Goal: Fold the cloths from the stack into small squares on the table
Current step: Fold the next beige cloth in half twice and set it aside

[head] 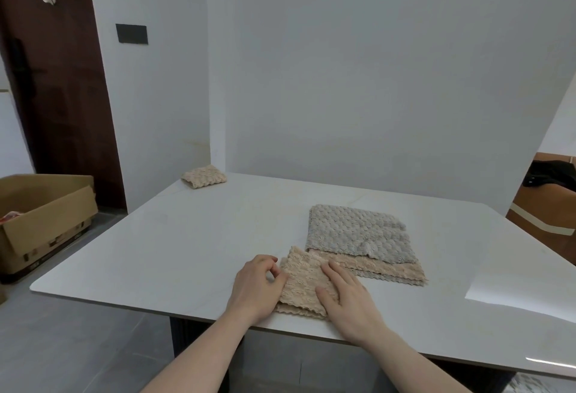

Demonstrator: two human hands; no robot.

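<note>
At the near edge of the white, glossy bench [156, 236], both hands work a beige cloth [300, 286] with a knobbly, honeycomb-like weave and scalloped edges. It lies folded into a rough rectangle, its lower layers peeking out along the near side. The left hand [257, 289] pinches the cloth's left edge, fingers curled shut on the fabric. The right hand [349, 299] lies flat with fingers spread, pressing the cloth's right half down, gripping nothing.

Just beyond and to the right sits the stack [358, 236]: a grey cloth of the same bumpy texture on top, a beige one showing under it along the near side with a wavy hem. The beige cloth touches the stack's near left corner.

Left of the hands and stack, the bench surface is bare and wide. At the far left corner rests a small folded beige square [204, 175], well apart from everything else, close to the white wall [374, 65]. On the floor at left stands an open cardboard box [43, 221].
</note>
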